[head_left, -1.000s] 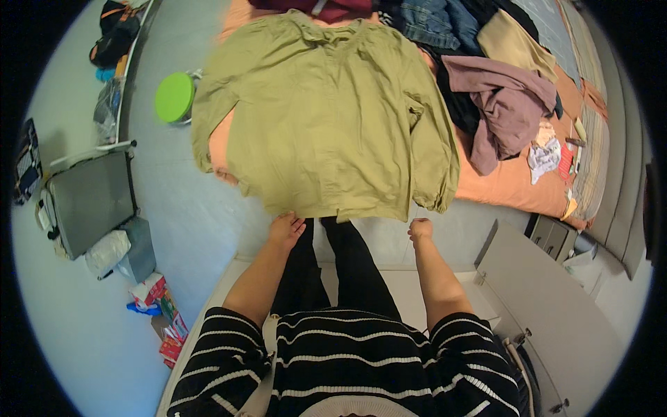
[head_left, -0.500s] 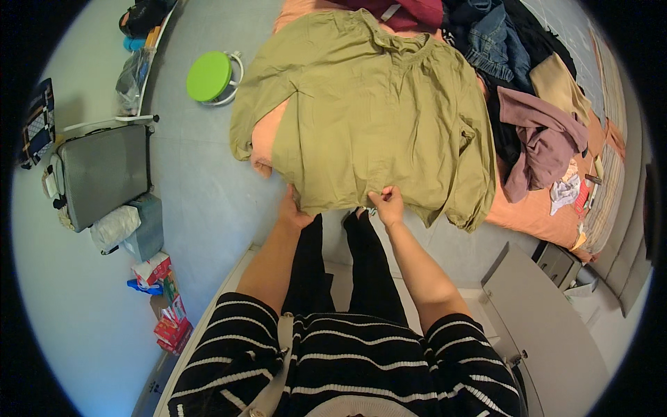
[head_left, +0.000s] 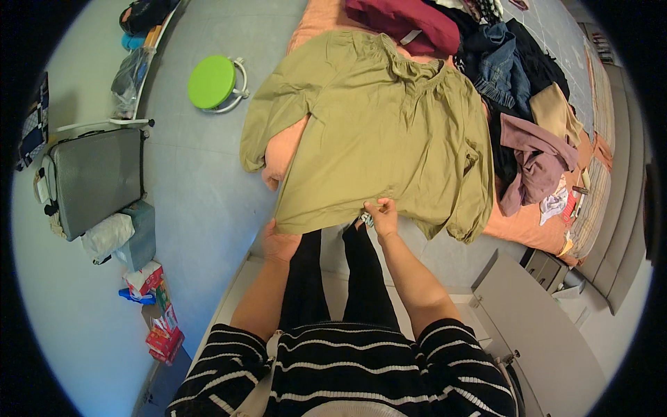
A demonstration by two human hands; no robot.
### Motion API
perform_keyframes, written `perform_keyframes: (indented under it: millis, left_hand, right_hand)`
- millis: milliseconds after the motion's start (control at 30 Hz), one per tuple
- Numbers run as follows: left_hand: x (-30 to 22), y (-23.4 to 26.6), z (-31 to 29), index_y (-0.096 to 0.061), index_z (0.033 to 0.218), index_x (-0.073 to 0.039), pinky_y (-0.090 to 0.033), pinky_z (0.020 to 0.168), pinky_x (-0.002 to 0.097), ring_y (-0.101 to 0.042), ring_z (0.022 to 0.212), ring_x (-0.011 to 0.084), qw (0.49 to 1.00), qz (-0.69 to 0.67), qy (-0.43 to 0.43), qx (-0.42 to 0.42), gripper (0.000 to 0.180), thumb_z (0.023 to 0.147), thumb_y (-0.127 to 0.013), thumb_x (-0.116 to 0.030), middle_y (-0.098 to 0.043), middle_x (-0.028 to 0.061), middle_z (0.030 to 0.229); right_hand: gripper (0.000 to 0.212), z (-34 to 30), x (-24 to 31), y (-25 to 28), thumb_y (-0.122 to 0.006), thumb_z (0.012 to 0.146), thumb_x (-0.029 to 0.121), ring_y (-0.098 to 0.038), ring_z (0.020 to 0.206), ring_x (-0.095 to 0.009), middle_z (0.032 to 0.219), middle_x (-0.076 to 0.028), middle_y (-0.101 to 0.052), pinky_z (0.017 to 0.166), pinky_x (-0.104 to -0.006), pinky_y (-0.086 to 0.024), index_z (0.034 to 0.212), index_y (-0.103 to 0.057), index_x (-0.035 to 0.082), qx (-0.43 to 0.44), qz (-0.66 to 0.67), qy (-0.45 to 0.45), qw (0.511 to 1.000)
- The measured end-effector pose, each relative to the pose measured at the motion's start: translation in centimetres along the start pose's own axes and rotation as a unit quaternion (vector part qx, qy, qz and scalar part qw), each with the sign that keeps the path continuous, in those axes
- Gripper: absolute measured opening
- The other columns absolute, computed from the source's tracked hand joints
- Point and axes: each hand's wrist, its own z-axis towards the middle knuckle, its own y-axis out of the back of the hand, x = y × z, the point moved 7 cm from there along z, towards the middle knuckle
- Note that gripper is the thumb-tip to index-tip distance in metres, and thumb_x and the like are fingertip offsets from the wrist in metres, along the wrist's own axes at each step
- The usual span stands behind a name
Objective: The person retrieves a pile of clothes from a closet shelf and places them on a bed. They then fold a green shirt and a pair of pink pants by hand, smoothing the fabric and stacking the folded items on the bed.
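At the near edge of the bed (head_left: 517, 231), a green shirt (head_left: 375, 146) held by its hem

The left hand (head_left: 281, 243) is closed on the hem's left corner; the right hand (head_left: 382, 217) pinches it near the middle, thumb against finger. Spaced so, they probably hold that stretch straight. The shirt lies spread on the orange sheet (head_left: 311, 29), collar away from the person, likely for room. Past its right sleeve, a purple top (head_left: 538, 167) and jeans (head_left: 504, 66) lie heaped; leftward, a stool (head_left: 212, 82) stands on grey floor (head_left: 201, 163)

left grip (head_left: 280, 243) clasping, right grip (head_left: 384, 217) pinching
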Motion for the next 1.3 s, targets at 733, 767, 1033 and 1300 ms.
perform_keyframes:
  millis: [733,767,1033,1300]
  left_hand:
    - [0.1,-18.0,10.2,-0.037,0.141,-0.019,-0.019,0.102,0.0658,-0.023,0.136,0.0404,0.039,0.955,-0.293,0.017,0.077,0.078,-0.064,-0.053,-0.027,0.0156,0.149]
    - [0.3,-18.2,10.8,-0.037,0.142,-0.021,-0.019,0.103,0.0662,-0.023,0.136,0.0409,0.059,0.938,-0.341,0.022,0.076,0.078,-0.063,-0.054,-0.026,0.0151,0.150]
    - [9.4,-18.7,18.2,-0.040,0.140,-0.023,-0.022,0.102,0.0678,-0.022,0.137,0.0394,0.029,0.927,-0.335,0.168,0.067,0.082,-0.058,-0.052,-0.026,0.0117,0.150]
    - [8.8,-15.0,22.1,-0.036,0.143,-0.024,-0.023,0.105,0.0634,-0.013,0.139,0.0413,0.059,0.950,-0.272,0.139,0.067,0.085,-0.056,-0.051,-0.015,0.0112,0.153]
  right_hand:
    - [0.031,2.0,9.3,2.9,-0.071,0.078,0.018,-0.059,0.092,-0.027,0.108,-0.016,-0.058,0.077,-0.0362,-0.048,0.103,-0.058,0.004,-0.143,-0.307,0.169,0.926]
    - [0.030,0.7,12.1,2.6,-0.070,0.079,0.017,-0.058,0.094,-0.028,0.109,-0.016,-0.058,0.078,-0.0362,-0.047,0.103,-0.058,0.004,-0.181,-0.314,0.242,0.900]
    - [0.053,6.8,25.8,-8.8,-0.062,0.086,0.031,-0.030,0.134,-0.035,0.144,-0.010,-0.036,0.107,-0.0519,-0.028,0.134,-0.046,0.017,-0.045,-0.589,0.527,0.611]
    - [0.016,13.0,32.1,-0.9,-0.062,0.082,0.014,-0.055,0.095,-0.031,0.100,-0.012,-0.063,0.088,-0.0433,-0.041,0.097,-0.065,0.008,-0.150,-0.439,0.575,0.674]
